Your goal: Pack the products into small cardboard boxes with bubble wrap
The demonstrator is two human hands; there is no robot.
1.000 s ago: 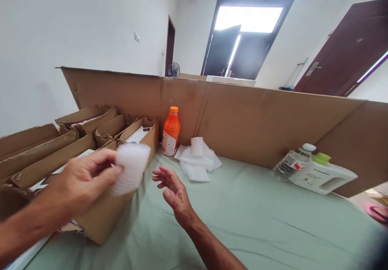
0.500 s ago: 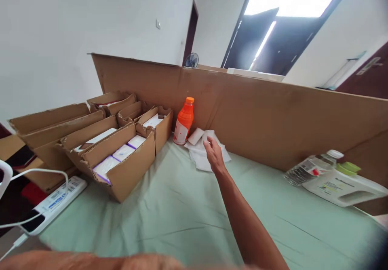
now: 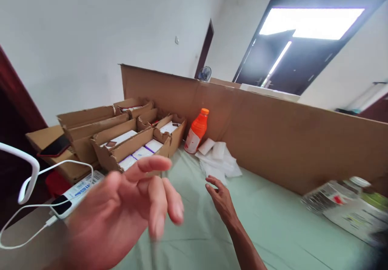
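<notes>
At the far left, a white cable [image 3: 36, 205] loops down to a white device [image 3: 75, 193] lying flat at the edge of the desk [image 3: 273, 221], clear of the working area. Beside it stands a row of open cardboard boxes [image 3: 121, 140], their tops cut away so that the white packets [image 3: 142, 152] inside can be reached from above; a dark phone [image 3: 56, 145] rests on the outermost flap. The left hand [image 3: 127, 213] is raised close to the camera, blurred, its grip wide with fingers spread and nothing in it. To its right, an orange bottle [image 3: 197, 131] stands upright against the cardboard wall [image 3: 273, 132], which runs along the back of the desk as a screen and backstop. Just beside the bottle lies a loose pile of white foam pieces [image 3: 220, 159], heaped against the wall, apparently so that they stay within reach. The right hand [image 3: 222, 199] hovers low over the green cloth, near the pile but not touching it, palm down; its grip is relaxed and part-way apart, holding nothing. At the far right, a clear bottle [image 3: 327, 195] and a white jug with a green cap [image 3: 354, 217] lie on their sides, blurred and well apart from both hands.
</notes>
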